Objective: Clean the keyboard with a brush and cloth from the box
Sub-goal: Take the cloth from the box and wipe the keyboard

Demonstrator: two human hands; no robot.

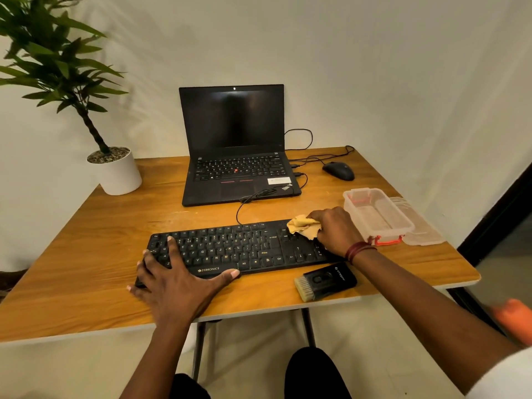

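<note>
black keyboard [230, 249], yellow cloth [303, 226], red-latched clear box [377, 214]

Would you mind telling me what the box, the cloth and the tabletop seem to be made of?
Box: clear plastic, slightly frosted; the table shows through its walls, and it has red clips.
Cloth: soft yellow fabric, matte, crumpled in folds under the right hand; perhaps microfibre.
Tabletop: wood or wood-look laminate, with brown grain, a light sheen and a pale edge.

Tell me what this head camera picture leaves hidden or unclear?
- Number pad of the black Zebronics keyboard: covered by the right hand and crumpled yellow cloth.
- Keyboard's left end: under the left hand.
- Orange shape at the right edge: blurred, cut off.
- Black brush lettering: too small.
</note>
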